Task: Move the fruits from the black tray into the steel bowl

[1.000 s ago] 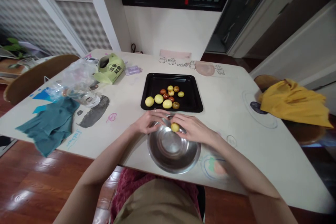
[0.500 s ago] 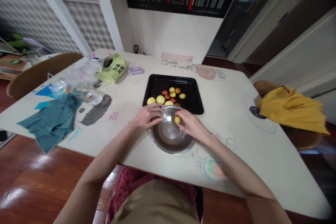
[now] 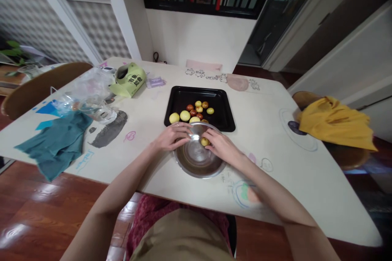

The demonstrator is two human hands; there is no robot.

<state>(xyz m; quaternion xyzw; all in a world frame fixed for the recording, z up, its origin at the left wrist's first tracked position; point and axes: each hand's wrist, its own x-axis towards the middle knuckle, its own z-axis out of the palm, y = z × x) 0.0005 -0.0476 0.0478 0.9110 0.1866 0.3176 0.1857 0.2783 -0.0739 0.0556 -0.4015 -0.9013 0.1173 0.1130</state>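
A shiny metal bowl rests near the front of the table, its far edge against the near side of a black baking tray. My left hand grips the bowl's left rim, fingers reaching over the inside. Inside the bowl, the curled fingers of my right hand hold a yellow-brown jujube. On the tray lie several more fruits: larger pale yellow ones at the near left, small reddish-brown jujubes and yellowish jujubes around the middle. The bowl and my hands partly cover the tray's near edge.
Left on the table are a teal cloth, a clear glass pitcher, a crumpled plastic bag and a green carton. A purple packet lies behind. A yellow cloth drapes over a chair at right.
The view has shifted slightly. My right hand and its jujube have sunk a little lower into the bowl. My left hand stays at the rim.
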